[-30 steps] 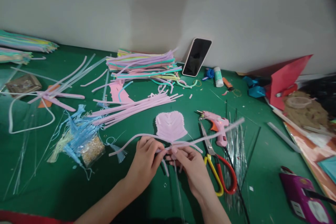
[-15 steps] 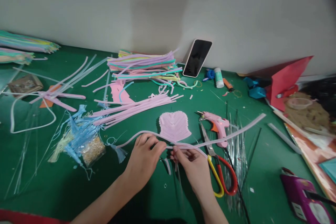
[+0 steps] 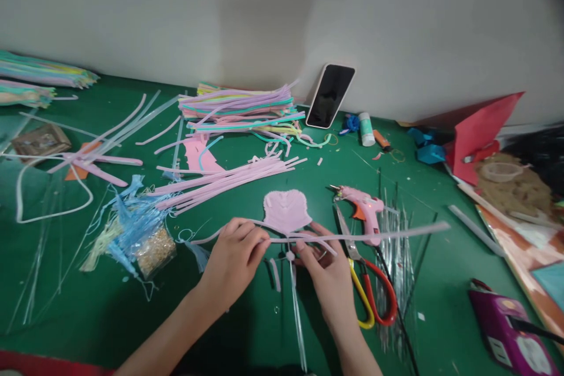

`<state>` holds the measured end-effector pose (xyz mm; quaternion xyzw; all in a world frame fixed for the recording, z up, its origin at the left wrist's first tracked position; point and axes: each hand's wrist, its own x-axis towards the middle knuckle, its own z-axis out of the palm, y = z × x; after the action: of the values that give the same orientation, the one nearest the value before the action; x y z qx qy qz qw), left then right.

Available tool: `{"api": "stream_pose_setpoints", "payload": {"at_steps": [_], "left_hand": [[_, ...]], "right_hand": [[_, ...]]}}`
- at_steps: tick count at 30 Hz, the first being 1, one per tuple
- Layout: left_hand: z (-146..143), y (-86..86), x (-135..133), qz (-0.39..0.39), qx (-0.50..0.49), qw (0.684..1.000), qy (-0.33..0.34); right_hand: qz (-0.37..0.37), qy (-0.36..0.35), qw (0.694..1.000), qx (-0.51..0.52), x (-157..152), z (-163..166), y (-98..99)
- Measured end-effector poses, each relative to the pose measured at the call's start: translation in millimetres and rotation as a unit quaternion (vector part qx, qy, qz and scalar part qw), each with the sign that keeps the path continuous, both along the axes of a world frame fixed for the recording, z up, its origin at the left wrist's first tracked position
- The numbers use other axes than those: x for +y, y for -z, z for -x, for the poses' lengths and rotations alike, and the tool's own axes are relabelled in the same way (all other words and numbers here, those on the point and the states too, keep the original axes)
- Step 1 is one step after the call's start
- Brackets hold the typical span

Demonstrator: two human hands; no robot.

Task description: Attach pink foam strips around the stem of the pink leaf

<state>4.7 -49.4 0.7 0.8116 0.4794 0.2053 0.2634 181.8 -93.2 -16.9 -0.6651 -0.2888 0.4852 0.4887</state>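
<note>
My left hand is closed, thumb and fingers pinching a pale lilac pipe cleaner that stretches across to the right. My right hand steadies the same pipe cleaner, thumb in front and fingers curled behind. Just beyond my fingertips is a petal-shaped lilac piece made of packed pipe cleaners, with loose curved ends at its base. Between my hands, thin shiny strands hang toward me from a small pale bead-like knob. A short lilac offcut lies by my left hand.
Scissors and a pink glue gun lie right of my right hand, beside silvery strands. Blue tassels and pipe cleaner bundles are left and behind. A phone leans on the wall.
The petal piece has shifted slightly left and now tilts differently. My right fingers have spread upward behind the pipe cleaner. The shiny strands and knob now show plainly between my hands.
</note>
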Motion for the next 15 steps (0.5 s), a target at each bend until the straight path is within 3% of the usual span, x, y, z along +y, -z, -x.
{"api": "stream_pose_setpoints", "payload": {"at_steps": [3, 8, 10, 15], "left_hand": [[10.7, 0.2, 4.5, 0.000, 0.017, 1.000, -0.007], [20.4, 1.3, 9.4, -0.002, 0.042, 0.999, -0.016], [21.8, 2.2, 10.7, 0.013, 0.036, 0.999, -0.024], [27.3, 1.3, 14.5, 0.040, -0.009, 0.999, -0.032]], "right_hand": [[-0.040, 0.037, 0.990, -0.130, 1.8, -8.9, 2.5], [-0.112, -0.023, 0.931, -0.346, 2.6, -23.2, -1.5], [-0.124, -0.049, 0.916, -0.379, 1.2, -23.0, -4.7], [-0.079, -0.105, 0.918, -0.374, -3.1, -14.9, -4.1]]}}
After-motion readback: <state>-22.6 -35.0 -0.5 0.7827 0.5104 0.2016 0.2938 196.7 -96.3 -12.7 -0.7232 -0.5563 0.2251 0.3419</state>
